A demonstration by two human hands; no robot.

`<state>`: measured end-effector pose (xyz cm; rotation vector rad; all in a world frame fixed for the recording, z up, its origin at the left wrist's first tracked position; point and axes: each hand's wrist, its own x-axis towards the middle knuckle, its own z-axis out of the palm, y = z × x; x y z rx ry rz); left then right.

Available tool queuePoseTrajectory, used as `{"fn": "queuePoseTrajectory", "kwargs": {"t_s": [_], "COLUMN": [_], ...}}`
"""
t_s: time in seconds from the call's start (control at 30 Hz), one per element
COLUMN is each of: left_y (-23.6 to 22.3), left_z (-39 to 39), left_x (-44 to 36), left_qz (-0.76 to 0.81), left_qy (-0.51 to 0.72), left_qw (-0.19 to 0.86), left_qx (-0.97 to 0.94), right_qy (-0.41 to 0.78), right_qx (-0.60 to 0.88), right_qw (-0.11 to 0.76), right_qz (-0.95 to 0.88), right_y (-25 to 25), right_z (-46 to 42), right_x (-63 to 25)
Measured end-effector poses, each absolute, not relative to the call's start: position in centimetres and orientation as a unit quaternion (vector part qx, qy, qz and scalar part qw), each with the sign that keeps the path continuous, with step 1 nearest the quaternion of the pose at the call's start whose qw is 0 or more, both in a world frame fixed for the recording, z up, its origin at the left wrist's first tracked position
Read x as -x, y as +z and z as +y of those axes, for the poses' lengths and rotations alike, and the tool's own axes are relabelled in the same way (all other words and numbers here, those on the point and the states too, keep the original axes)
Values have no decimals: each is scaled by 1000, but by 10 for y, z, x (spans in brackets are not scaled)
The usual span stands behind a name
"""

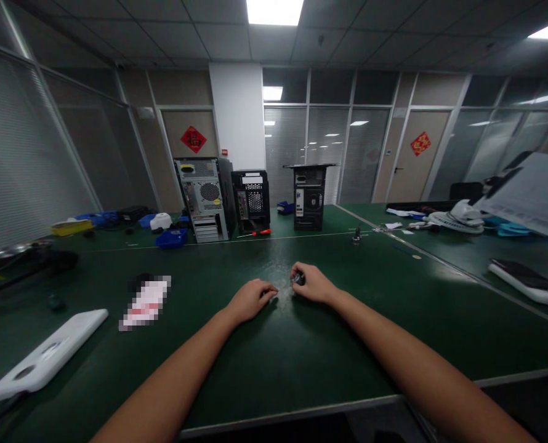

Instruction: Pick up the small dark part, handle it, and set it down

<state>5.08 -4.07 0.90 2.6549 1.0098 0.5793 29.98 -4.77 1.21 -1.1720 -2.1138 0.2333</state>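
Both my forearms reach out over a dark green table [265,363]. My left hand [250,299] rests on the tabletop with its fingers curled under; what is in them, if anything, is hidden. My right hand [311,283] lies just to its right, closed around a small dark metallic object [297,279] that shows between thumb and fingers. I cannot make out what the object is. The two hands are a few centimetres apart.
Three computer tower cases [204,198] [252,200] [309,197] stand at the table's far side, with a red-handled screwdriver [260,232] before them. A white panel [47,357] and a blurred card [145,301] lie left. Blue and yellow trays [171,238] sit far left; a white device [527,283] lies right.
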Motion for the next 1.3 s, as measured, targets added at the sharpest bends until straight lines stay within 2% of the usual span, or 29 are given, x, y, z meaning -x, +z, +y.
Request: {"fn": "queuePoseTrajectory", "kwargs": {"t_s": [0.17,0.43,0.67,1.1,1.3], "left_y": [8,11,7,8,9], "left_z": [-35,-34,-31,-32,-33], "left_x": [-43,-38,-37,-37,-37], "left_qz": [376,403,407,403,408], "left_qy": [195,192,195,195,191], "left_qw": [116,110,110,115,116], "left_qx": [-898,-888,-886,-887,-885], "right_qy": [27,-25,-46,-111,-99], "right_qx": [625,810,839,840,837], "right_qw": [360,248,216,204,210], "right_qz": [-692,-531,-498,-490,-496], "right_y": [10,2,-4,0,4], "right_z": [-21,-17,-13,-19,-21], "right_x": [-374,-482,-503,-509,-504]}}
